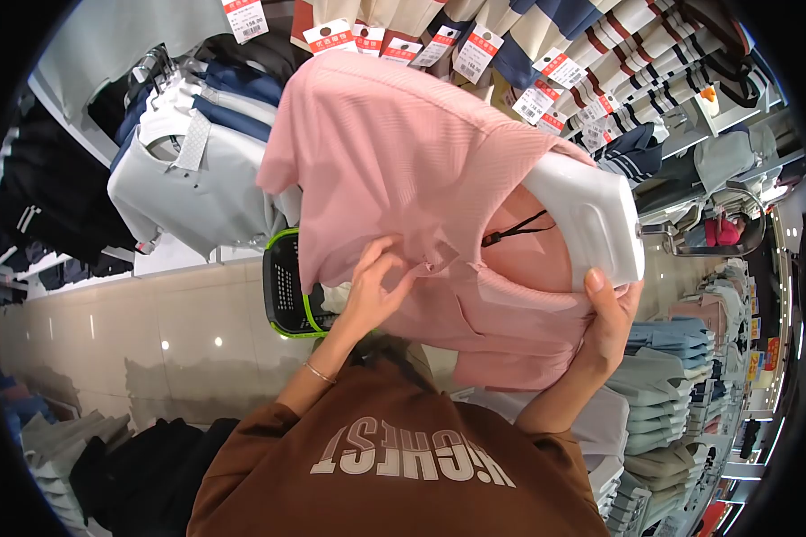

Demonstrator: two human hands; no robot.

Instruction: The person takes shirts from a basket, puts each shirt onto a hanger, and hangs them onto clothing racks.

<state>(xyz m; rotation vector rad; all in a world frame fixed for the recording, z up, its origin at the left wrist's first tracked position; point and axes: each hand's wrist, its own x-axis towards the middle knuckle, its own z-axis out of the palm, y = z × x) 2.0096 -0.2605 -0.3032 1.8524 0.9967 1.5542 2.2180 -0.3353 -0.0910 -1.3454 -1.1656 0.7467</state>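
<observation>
A pink short-sleeved shirt [367, 152] with a fine ribbed pattern hangs tilted in front of me on a broad white hanger [591, 215]. My right hand [611, 318] grips the hanger's lower shoulder end, thumb on top, with the shirt's shoulder bunched beside it. My left hand [378, 285] pinches the shirt's front at the placket, where a small button shows near the fingertips. Inside the open collar lies a black cord with a small black tag [501, 237]. The hanger's metal hook [681, 233] points right.
A black basket with a green rim [282, 286] is beyond my left hand. Grey polo shirts [197, 179] hang at the left. Striped clothes with price tags [479, 52] hang above. Folded shirts [658, 394] are stacked on the right, and black garments [143, 479] lie lower left.
</observation>
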